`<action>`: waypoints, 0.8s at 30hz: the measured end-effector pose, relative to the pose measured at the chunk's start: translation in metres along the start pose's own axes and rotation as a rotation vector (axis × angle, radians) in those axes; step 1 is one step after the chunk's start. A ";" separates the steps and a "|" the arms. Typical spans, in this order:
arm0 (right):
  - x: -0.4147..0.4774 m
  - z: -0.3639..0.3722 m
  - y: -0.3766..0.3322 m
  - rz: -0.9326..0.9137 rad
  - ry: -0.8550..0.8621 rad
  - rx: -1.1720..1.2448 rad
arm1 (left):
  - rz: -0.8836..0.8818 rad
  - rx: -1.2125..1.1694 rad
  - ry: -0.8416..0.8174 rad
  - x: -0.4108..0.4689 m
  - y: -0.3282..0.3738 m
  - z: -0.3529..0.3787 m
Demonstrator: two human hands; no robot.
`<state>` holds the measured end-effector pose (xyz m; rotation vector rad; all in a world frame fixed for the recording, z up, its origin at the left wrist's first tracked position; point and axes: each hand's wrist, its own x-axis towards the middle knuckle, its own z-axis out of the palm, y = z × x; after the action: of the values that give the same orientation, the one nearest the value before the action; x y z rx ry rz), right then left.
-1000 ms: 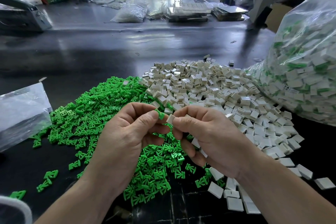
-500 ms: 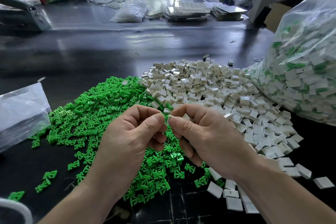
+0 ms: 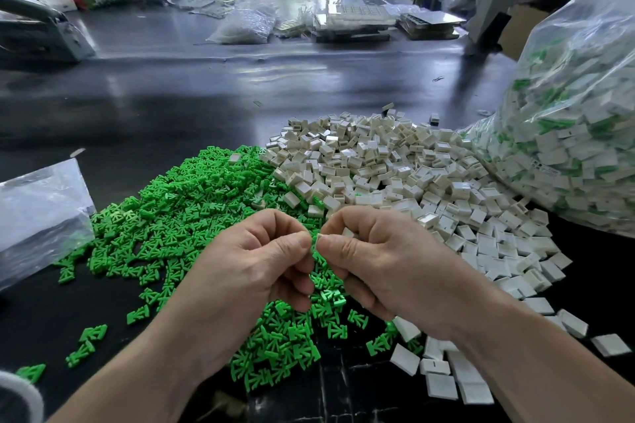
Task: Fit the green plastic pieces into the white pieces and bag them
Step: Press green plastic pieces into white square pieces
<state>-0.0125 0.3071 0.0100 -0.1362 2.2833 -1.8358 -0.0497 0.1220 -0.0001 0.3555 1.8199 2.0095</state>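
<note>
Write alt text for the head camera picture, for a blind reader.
Two hands meet over a dark table: the left hand pinches a green piece, barely visible, against a white piece in the right hand. Beneath lie a green pile and a white pile; a big clear bag of white and green pieces sits on the right.

Compared with a second ago, our left hand (image 3: 254, 271) and right hand (image 3: 385, 268) sit closer: the gap between the fingertips is gone and the thumbs nearly touch. The green piece pinched in the left fingertips no longer shows (it may blend into the green heap (image 3: 178, 216) behind), and the white piece (image 3: 347, 233) is now only a sliver among the right fingers.
</note>
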 end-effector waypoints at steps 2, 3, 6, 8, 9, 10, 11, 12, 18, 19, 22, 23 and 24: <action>-0.001 0.000 -0.001 0.020 -0.020 -0.020 | -0.010 0.031 -0.015 -0.001 0.000 0.000; -0.002 0.001 -0.001 0.019 -0.014 -0.026 | -0.009 0.023 -0.014 -0.001 0.001 0.001; -0.004 0.007 0.000 -0.016 0.054 0.011 | 0.011 -0.067 0.015 -0.002 0.001 0.006; -0.004 0.013 0.000 -0.033 0.103 0.074 | 0.023 -0.129 0.037 -0.002 0.001 0.009; -0.004 0.015 0.000 -0.036 0.116 0.105 | 0.028 -0.150 0.046 -0.002 0.001 0.011; -0.004 0.017 0.000 -0.036 0.122 0.138 | 0.033 -0.168 0.053 -0.003 0.002 0.012; -0.004 0.018 -0.001 -0.033 0.123 0.172 | 0.038 -0.183 0.061 -0.003 0.002 0.014; -0.004 0.020 -0.001 -0.032 0.126 0.200 | 0.044 -0.192 0.071 -0.003 0.002 0.015; -0.006 0.027 -0.001 -0.084 0.183 0.222 | 0.074 -0.214 0.129 -0.007 0.002 0.024; -0.006 0.028 0.000 -0.091 0.183 0.240 | 0.078 -0.214 0.133 -0.007 0.001 0.024; -0.006 0.029 -0.001 -0.103 0.166 0.291 | 0.087 -0.247 0.128 -0.008 0.001 0.026; -0.005 0.029 -0.002 -0.105 0.156 0.300 | 0.094 -0.257 0.117 -0.007 0.001 0.025; -0.005 0.028 -0.003 -0.103 0.143 0.302 | 0.100 -0.249 0.106 -0.006 0.000 0.024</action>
<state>-0.0020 0.2801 0.0081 -0.0782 2.0876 -2.2861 -0.0335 0.1401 0.0035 0.2751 1.6130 2.3326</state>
